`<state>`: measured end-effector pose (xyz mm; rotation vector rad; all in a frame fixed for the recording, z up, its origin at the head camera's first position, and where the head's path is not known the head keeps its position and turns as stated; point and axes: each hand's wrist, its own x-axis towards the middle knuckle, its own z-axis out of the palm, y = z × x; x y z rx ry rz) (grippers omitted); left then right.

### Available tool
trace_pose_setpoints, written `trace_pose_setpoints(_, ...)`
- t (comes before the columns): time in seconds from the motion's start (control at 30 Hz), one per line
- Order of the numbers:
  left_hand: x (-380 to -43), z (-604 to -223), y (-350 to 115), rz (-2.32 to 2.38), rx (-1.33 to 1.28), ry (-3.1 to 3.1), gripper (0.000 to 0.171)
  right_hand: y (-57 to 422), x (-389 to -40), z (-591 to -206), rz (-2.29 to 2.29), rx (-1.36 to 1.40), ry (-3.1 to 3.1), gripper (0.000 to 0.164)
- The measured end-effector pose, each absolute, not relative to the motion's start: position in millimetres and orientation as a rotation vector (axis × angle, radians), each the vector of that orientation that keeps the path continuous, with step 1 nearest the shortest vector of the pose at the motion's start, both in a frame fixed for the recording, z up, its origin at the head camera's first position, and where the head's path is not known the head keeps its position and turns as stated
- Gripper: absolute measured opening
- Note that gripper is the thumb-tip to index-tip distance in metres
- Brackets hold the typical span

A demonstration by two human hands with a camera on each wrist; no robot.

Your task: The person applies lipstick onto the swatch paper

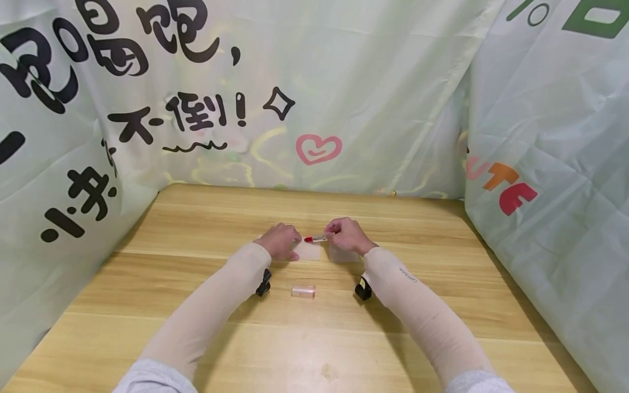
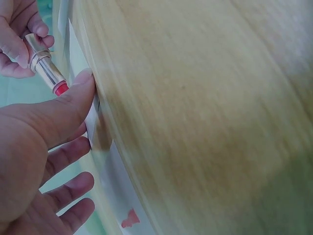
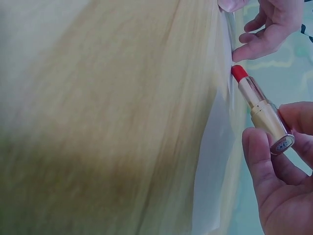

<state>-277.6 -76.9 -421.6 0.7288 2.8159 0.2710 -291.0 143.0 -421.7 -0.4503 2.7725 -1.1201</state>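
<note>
My right hand point(image 1: 348, 234) pinches a lipstick point(image 3: 264, 115) by its gold base between thumb and fingers. The lipstick's bare red tip point(image 1: 308, 239) points left, right at a small white paper point(image 1: 309, 251) in the head view. Beside that paper is my left hand point(image 1: 280, 241), its thumb stretched out at the paper's edge and its other fingers loosely bent, gripping nothing. In the left wrist view, a red smear point(image 2: 130, 219) marks a white sheet below this hand. Another pale sheet point(image 1: 344, 254) lies partly hidden under my right hand.
A clear pinkish cap point(image 1: 303, 292) lies on its side on the wooden table point(image 1: 275, 349), between the forearms and nearer to me. Printed cloth point(image 1: 373, 98) hangs along the back and both sides of the table. Each wrist carries a small black camera point(image 1: 363, 289).
</note>
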Motion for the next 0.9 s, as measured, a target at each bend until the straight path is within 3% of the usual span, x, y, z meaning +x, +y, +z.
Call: trace_pose_setpoints(0.9,-277.9,-421.7,-76.7,0.28,0.707,2.814,0.052,144.8,-287.1,-420.5,-1.17,-0.434,2.686,0.009)
